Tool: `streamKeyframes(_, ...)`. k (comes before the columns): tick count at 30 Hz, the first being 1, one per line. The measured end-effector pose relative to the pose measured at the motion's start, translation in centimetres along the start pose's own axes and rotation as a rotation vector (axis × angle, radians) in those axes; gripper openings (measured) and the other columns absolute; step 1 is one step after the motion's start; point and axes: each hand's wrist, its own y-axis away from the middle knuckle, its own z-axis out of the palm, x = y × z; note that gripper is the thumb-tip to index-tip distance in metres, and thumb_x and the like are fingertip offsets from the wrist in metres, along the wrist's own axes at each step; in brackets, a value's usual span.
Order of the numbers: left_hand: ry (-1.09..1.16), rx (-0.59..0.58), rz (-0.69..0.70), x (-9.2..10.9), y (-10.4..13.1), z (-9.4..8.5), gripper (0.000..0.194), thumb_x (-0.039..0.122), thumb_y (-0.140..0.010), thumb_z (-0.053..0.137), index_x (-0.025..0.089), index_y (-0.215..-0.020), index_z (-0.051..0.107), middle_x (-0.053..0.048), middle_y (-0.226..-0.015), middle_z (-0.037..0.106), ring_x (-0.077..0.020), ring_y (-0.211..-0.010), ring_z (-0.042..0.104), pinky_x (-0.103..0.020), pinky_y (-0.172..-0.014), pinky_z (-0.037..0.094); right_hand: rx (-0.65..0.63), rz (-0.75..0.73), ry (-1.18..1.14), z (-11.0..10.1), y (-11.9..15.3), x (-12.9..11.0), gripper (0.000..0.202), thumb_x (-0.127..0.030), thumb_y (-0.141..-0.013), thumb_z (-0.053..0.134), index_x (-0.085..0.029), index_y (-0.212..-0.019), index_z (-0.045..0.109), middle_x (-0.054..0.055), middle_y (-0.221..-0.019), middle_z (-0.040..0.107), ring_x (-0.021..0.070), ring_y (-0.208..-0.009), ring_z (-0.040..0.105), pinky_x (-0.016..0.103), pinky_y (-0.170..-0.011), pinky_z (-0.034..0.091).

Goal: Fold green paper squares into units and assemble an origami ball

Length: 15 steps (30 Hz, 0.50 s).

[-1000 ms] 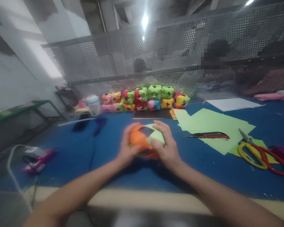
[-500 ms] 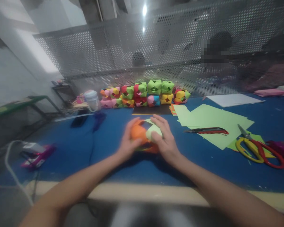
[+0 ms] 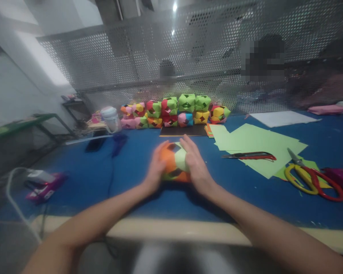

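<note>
Between my two hands, over the blue table (image 3: 148, 205), is a folded paper cube (image 3: 175, 161) in orange and pale green with dark gaps in its faces. My left hand (image 3: 155, 167) presses its left side, slightly blurred. Against the right side lies my right hand (image 3: 196, 163), palm inward with the fingers pointing away from me. The cube's outer sides are hidden behind the palms. Past it, at the back, several similar paper cubes (image 3: 186, 102) stand stacked in two rows in green, red, yellow, pink and blue.
Pale green sheets (image 3: 257, 139) lie to the right with a utility knife (image 3: 254, 155) on them. Scissors (image 3: 311, 179) with yellow and red handles rest nearby. At left are a magenta box (image 3: 47, 188), a phone (image 3: 96, 140) and a white jar (image 3: 111, 117). A perforated metal screen (image 3: 137, 64) rises behind.
My thumbs have moved off the cube's near face toward its sides, so more orange and pale green shows. Both hands still hold it in about the same place.
</note>
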Motion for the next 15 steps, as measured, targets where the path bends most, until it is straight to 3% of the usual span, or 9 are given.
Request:
streamKeyframes(8, -0.113, 0.05, -0.019, -0.2, -0.2, -0.5, 0.057, 0.055, -0.078, 0.057, 0.023, -0.125, 0.054, -0.01, -0.143, 0.045, -0.0296, -0.132, 0.041, -0.047, -0.11, 0.032, 0.008, 0.021, 0.008, 0.6, 0.1, 0.7, 0.054, -0.056, -0.095, 0.03, -0.03, -0.141, 0.043, 0.004, -0.154, 0.03, 0.0208, -0.143, 0.025, 0.048, -0.118, 0.02)
streamKeyframes(15, 0.073, 0.146, -0.277, 0.6, -1.1, 0.3, 0.047, 0.051, -0.078, 0.059, 0.02, -0.113, 0.06, -0.008, -0.123, 0.06, -0.0253, -0.112, 0.057, -0.04, -0.097, 0.046, -0.002, 0.099, -0.037, -0.2, -0.9, 0.5, 0.068, -0.066, -0.085, 0.044, -0.027, -0.141, 0.044, 0.008, -0.154, 0.031, 0.0235, -0.144, 0.023, 0.049, -0.117, 0.022)
